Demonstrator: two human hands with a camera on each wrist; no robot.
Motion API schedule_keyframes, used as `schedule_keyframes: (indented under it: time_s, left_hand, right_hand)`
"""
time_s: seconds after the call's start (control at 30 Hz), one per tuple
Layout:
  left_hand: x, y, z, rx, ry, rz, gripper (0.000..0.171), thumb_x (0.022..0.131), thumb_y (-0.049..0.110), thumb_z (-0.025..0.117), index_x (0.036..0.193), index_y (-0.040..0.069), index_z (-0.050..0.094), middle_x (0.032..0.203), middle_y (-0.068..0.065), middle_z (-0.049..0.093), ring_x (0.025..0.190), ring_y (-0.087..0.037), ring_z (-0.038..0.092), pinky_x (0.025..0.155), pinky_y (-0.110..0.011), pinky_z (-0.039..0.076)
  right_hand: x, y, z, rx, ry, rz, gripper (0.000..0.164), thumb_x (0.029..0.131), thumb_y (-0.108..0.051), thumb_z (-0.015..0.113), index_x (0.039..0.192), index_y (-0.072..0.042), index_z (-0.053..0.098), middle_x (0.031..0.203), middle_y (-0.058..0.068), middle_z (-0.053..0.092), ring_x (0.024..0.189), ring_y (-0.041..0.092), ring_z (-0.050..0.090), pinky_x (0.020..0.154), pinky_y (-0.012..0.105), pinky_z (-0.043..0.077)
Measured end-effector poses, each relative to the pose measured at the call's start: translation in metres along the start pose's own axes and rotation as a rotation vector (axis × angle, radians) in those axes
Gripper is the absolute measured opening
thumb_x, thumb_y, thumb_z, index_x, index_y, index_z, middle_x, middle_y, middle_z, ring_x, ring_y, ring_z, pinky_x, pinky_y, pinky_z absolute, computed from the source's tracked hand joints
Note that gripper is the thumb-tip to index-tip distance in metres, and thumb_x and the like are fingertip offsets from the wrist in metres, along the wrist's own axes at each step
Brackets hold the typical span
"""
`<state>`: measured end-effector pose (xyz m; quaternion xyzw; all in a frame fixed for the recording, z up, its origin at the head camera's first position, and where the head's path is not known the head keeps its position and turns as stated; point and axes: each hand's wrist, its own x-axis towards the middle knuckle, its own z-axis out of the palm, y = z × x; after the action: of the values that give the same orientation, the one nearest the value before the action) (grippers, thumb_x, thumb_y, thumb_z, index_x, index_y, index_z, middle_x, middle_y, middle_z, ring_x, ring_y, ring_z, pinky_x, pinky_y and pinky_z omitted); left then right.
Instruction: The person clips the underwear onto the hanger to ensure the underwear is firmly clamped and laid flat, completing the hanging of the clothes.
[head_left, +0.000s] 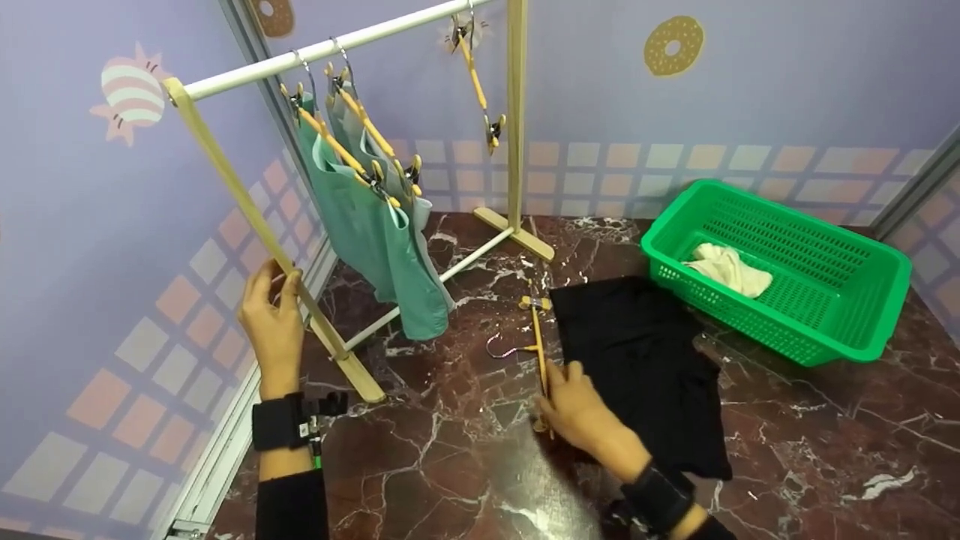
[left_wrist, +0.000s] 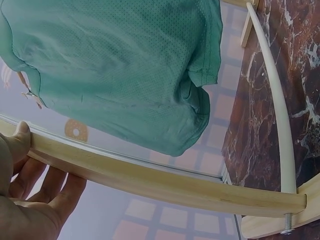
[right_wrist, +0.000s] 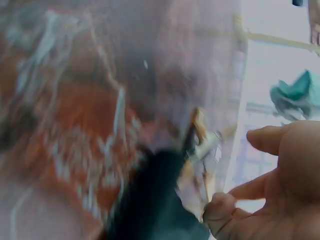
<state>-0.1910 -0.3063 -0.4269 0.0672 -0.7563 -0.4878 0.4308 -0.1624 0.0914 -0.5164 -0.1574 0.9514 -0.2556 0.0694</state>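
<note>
My left hand (head_left: 271, 322) grips the wooden side post (left_wrist: 165, 182) of a clothes rack, thumb on one side and fingers curled round the other in the left wrist view. Beside it, green shorts (head_left: 416, 270) hang from a clip hanger (head_left: 330, 141) on the rack's rail. On the floor lies another yellow clip hanger (head_left: 537, 330), its hook pointing left. My right hand (head_left: 581, 412) is at that hanger's near end; the right wrist view is blurred, but shows thumb and fingers apart. Black shorts (head_left: 637, 360) lie flat right next to the hanger.
A green plastic basket (head_left: 757, 330) holding a crumpled pale cloth (head_left: 727, 270) stands at the back right. From the white rail (head_left: 405, 34) hangs a bare clip hanger (head_left: 474, 79) near the far post (head_left: 516, 112). Patterned walls border the marbled floor.
</note>
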Motion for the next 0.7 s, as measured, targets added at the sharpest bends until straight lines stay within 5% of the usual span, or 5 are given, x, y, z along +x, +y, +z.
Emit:
schedule_keyframes:
  time_s: [0.2, 0.37, 0.53, 0.7]
  left_hand:
    - [0.0, -0.001, 0.001, 0.024, 0.002, 0.003, 0.035, 0.097, 0.013, 0.069, 0.128, -0.004, 0.067, 0.119, -0.016, 0.067, 0.109, -0.028, 0.068, 0.095, -0.029, 0.057]
    - [-0.006, 0.005, -0.001, 0.095, -0.036, -0.02, 0.039, 0.099, 0.006, 0.064, 0.136, -0.005, 0.059, 0.125, -0.021, 0.063, 0.115, -0.031, 0.065, 0.1, -0.03, 0.055]
    - [-0.045, 0.019, 0.0, 0.186, -0.09, -0.108, 0.052, 0.102, 0.001, 0.055, 0.151, -0.006, 0.038, 0.139, -0.026, 0.044, 0.125, -0.035, 0.051, 0.106, -0.04, 0.05]
    - [-0.093, 0.026, 0.013, 0.207, -0.2, -0.145, 0.055, 0.094, -0.012, 0.055, 0.145, -0.013, 0.033, 0.128, -0.031, 0.041, 0.106, -0.036, 0.05, 0.089, -0.043, 0.052]
  right_hand:
    - [-0.027, 0.02, -0.017, -0.065, 0.08, -0.089, 0.052, 0.095, -0.012, 0.07, 0.139, 0.01, 0.054, 0.107, 0.016, 0.048, 0.101, 0.036, 0.051, 0.087, 0.051, 0.052]
    - [-0.049, 0.03, -0.021, -0.118, -0.039, -0.086, 0.064, 0.091, -0.022, 0.078, 0.141, 0.009, 0.052, 0.129, 0.023, 0.052, 0.115, 0.038, 0.049, 0.095, 0.049, 0.051]
    - [-0.063, 0.036, -0.02, -0.152, -0.152, -0.113, 0.074, 0.086, -0.026, 0.084, 0.141, 0.011, 0.051, 0.145, 0.028, 0.046, 0.131, 0.045, 0.044, 0.103, 0.058, 0.047]
    - [-0.067, 0.038, -0.016, -0.214, -0.15, -0.152, 0.07, 0.087, -0.023, 0.083, 0.139, 0.013, 0.052, 0.147, 0.03, 0.045, 0.132, 0.046, 0.046, 0.102, 0.061, 0.047]
